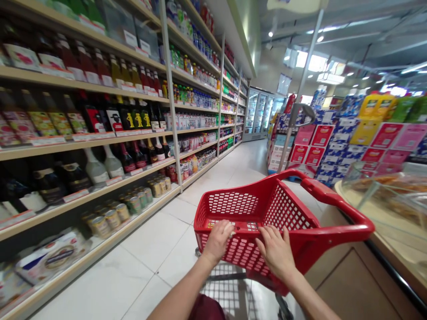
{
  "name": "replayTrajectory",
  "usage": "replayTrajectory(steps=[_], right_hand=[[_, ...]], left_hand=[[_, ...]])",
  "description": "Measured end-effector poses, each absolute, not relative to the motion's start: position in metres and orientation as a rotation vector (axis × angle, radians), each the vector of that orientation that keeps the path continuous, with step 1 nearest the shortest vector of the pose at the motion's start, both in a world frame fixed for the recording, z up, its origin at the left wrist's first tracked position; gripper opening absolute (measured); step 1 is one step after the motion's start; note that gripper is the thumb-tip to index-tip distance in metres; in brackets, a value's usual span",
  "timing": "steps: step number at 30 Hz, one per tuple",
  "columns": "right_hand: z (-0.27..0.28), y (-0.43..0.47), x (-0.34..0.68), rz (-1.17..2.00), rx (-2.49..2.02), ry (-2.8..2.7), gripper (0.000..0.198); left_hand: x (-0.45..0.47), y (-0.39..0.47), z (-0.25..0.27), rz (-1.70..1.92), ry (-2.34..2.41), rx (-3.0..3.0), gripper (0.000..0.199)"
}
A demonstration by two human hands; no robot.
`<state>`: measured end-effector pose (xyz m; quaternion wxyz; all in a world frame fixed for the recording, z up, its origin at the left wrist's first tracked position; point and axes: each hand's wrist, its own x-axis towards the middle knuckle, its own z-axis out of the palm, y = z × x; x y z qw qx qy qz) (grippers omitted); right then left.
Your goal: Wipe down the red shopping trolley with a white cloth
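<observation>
A red plastic shopping cart (230,202) with lattice walls stands sideways in front of me, its handle off to the right. My left hand (218,240) grips the near top rim, with its fingers curled over the edge. Farther right on the same rim rests my right hand (275,249), fingers hooked over the edge and thumb held apart. The fingertips of both hands are partly hidden behind the rim. Little of the basket's floor shows past the hands, and a small coloured patch there is too unclear to name.
Shelves (100,144) of bottles and cans run along the left. A glass-sided counter (376,204) stands close on the right, beside the cart's handle. Stacked drink cartons (313,142) and a metal pole (300,93) are ahead. The tiled aisle (230,171) leads to glass-door fridges (258,111).
</observation>
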<state>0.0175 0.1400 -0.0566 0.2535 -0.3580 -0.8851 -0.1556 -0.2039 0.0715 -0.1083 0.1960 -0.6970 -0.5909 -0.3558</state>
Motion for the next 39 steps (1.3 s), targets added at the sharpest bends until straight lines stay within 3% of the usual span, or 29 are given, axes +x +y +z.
replayTrajectory(steps=[3, 7, 14, 22, 29, 35, 39], right_hand=[[-0.057, 0.144, 0.023, -0.415, -0.942, -2.415, 0.029], [-0.057, 0.149, 0.026, -0.428, -0.981, -2.382, 0.029], [-0.064, 0.153, 0.029, -0.461, -0.943, -2.384, 0.031], [-0.068, 0.151, 0.035, -0.454, -0.93, -2.383, 0.034], [-0.069, 0.147, 0.033, -0.455, -0.896, -2.404, 0.033], [-0.065, 0.15, 0.036, -0.429, -0.896, -2.425, 0.034], [-0.065, 0.146, 0.026, -0.416, -0.943, -2.382, 0.035]], left_hand=[[-0.207, 0.07, -0.104, -0.924, -1.643, -2.078, 0.029], [-0.236, 0.049, -0.112, -0.992, -1.867, -1.825, 0.033], [-0.157, 0.089, -0.101, -0.985, -1.699, -2.085, 0.036], [-0.242, 0.039, -0.116, -1.048, -1.875, -1.857, 0.04], [-0.177, 0.074, -0.104, -0.929, -1.694, -2.015, 0.033], [-0.225, 0.052, -0.115, -1.051, -1.786, -1.89, 0.034], [-0.2, 0.061, -0.113, -1.07, -1.797, -1.857, 0.034]])
